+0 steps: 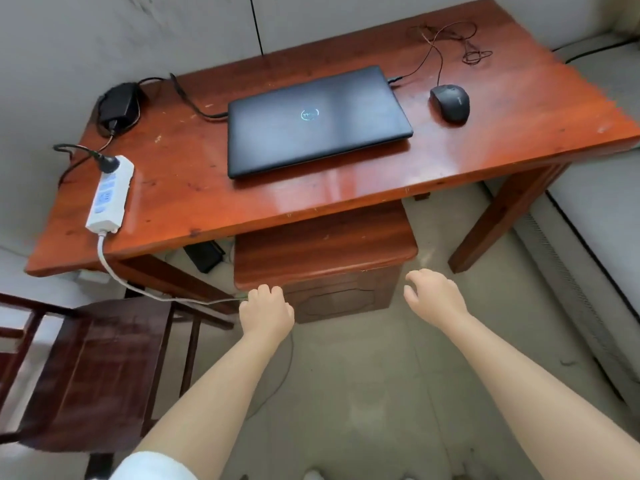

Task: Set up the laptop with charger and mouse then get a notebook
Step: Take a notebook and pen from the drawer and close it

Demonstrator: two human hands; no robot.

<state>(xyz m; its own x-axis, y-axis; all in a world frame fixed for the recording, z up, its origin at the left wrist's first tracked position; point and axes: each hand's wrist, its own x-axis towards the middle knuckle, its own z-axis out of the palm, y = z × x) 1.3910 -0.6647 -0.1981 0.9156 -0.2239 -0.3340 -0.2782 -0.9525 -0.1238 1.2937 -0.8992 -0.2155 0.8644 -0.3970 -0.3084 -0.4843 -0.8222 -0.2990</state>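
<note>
With the closed laptop (317, 121) lying mid-surface, its charger (117, 103) plugged into the power strip (110, 192) and the mouse (450, 102) just to its right, the setup looks done and fetching the notebook seems the step in hand, though none is visible. Both hands reach toward the stool (325, 251) tucked under the surface: left hand (266, 313) curled, fingers together near its front edge, right hand (434, 294) loosely spread and empty, so the next move likely calls for pulling the stool clear.

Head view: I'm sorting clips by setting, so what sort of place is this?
Probably a plain home room used as a study corner: a wooden desk against a bare wall, with a closed laptop, mouse and power strip.
</note>
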